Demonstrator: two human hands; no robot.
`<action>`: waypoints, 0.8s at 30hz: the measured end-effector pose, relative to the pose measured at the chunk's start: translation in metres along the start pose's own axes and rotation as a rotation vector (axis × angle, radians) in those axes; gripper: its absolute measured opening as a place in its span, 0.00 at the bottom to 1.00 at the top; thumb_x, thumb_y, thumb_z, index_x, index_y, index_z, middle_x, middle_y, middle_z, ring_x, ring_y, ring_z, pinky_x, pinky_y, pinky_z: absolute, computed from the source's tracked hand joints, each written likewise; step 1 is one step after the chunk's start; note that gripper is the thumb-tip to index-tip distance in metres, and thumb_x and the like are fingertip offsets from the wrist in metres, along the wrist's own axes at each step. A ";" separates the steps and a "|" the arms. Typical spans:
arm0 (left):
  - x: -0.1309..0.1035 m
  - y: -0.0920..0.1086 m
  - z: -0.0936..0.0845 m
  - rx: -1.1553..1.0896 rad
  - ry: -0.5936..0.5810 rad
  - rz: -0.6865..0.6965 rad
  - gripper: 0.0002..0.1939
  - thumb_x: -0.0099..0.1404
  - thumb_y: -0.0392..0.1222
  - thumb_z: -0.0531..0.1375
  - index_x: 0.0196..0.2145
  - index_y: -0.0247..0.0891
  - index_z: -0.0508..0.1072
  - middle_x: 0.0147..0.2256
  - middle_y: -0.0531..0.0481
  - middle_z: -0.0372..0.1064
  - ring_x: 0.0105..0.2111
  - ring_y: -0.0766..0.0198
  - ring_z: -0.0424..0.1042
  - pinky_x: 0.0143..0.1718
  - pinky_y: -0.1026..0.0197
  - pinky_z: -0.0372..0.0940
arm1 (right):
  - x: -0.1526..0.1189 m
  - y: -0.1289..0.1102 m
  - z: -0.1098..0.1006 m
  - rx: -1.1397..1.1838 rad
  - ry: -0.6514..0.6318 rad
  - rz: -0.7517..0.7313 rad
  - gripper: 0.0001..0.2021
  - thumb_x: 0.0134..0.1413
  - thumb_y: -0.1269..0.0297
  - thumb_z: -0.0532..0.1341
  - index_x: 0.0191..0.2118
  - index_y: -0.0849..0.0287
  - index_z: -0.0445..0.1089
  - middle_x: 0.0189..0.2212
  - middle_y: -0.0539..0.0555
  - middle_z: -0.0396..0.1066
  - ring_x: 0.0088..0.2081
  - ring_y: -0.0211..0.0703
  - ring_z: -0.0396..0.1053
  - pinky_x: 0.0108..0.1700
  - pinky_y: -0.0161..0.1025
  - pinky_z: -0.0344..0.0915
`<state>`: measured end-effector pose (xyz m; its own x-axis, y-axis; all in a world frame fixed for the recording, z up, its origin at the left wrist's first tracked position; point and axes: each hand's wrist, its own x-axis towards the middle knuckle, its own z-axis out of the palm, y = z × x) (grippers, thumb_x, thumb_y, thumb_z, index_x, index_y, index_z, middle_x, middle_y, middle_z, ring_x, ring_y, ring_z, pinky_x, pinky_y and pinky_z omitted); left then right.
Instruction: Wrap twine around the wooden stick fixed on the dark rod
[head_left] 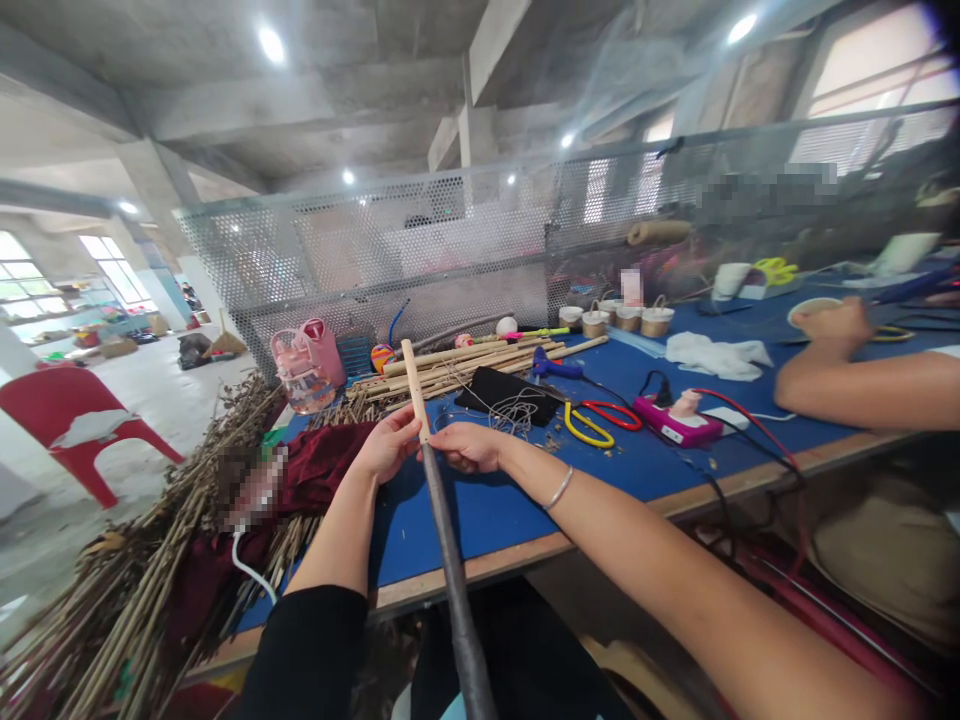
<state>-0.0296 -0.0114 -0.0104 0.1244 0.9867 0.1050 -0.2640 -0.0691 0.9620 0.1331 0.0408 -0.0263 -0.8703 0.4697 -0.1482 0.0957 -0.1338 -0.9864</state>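
Observation:
A long pole runs from my lap up over the table edge. Its upper part is a pale wooden stick (415, 385) with small dark marks, and its lower part is a dark grey rod (448, 560). My left hand (390, 445) is closed around the pale stick from the left, thumb on its side. From the right, my right hand (469, 447) is closed with its fingertips pinched at the joint of stick and rod; whatever small thing they hold is hidden. Just beyond lie loose thin wire (521, 408) and a black cloth (487, 388).
Pale sticks (465, 362) lie across the blue table (510, 510). Yellow-and-red-handled scissors (592, 425), a blue glue gun (555, 366) and a magenta power strip (679, 422) sit to the right. Dry stalks (142, 560) are heaped left. Another person's arm (862, 385) rests at right.

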 end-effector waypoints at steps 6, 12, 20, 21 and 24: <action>0.004 -0.001 0.000 0.073 0.090 0.000 0.20 0.44 0.45 0.69 0.34 0.33 0.74 0.24 0.52 0.68 0.21 0.72 0.65 0.20 0.69 0.57 | 0.000 -0.002 0.003 -0.059 0.061 -0.082 0.19 0.46 0.49 0.62 0.29 0.63 0.63 0.09 0.38 0.46 0.09 0.26 0.41 0.09 0.28 0.38; 0.002 0.004 -0.001 0.105 0.124 -0.049 0.19 0.40 0.42 0.70 0.32 0.33 0.74 0.24 0.51 0.70 0.21 0.69 0.67 0.24 0.66 0.61 | 0.005 0.002 0.000 -0.120 0.101 -0.078 0.20 0.44 0.48 0.62 0.26 0.61 0.60 0.09 0.38 0.45 0.09 0.26 0.41 0.09 0.28 0.37; -0.001 0.003 0.001 0.094 0.144 -0.046 0.19 0.41 0.42 0.70 0.31 0.34 0.72 0.24 0.53 0.69 0.22 0.69 0.67 0.26 0.64 0.64 | 0.005 0.004 -0.002 -0.169 0.160 -0.104 0.19 0.43 0.49 0.64 0.26 0.61 0.61 0.09 0.39 0.46 0.08 0.26 0.42 0.09 0.29 0.36; 0.000 0.002 0.000 0.101 0.150 -0.048 0.18 0.40 0.41 0.70 0.30 0.34 0.72 0.24 0.53 0.69 0.21 0.69 0.67 0.25 0.65 0.64 | 0.006 0.005 -0.002 -0.170 0.169 -0.097 0.19 0.42 0.49 0.64 0.25 0.61 0.61 0.09 0.38 0.45 0.08 0.26 0.42 0.09 0.29 0.36; 0.001 0.001 -0.001 0.103 0.128 -0.059 0.18 0.40 0.42 0.70 0.29 0.32 0.72 0.22 0.52 0.69 0.20 0.69 0.67 0.24 0.65 0.63 | 0.006 0.005 -0.003 -0.155 0.164 -0.084 0.21 0.40 0.47 0.64 0.24 0.60 0.59 0.09 0.38 0.46 0.08 0.26 0.42 0.09 0.29 0.36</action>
<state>-0.0307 -0.0105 -0.0095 0.0124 0.9997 0.0209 -0.1598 -0.0187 0.9870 0.1296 0.0456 -0.0325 -0.7892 0.6110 -0.0621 0.1104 0.0416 -0.9930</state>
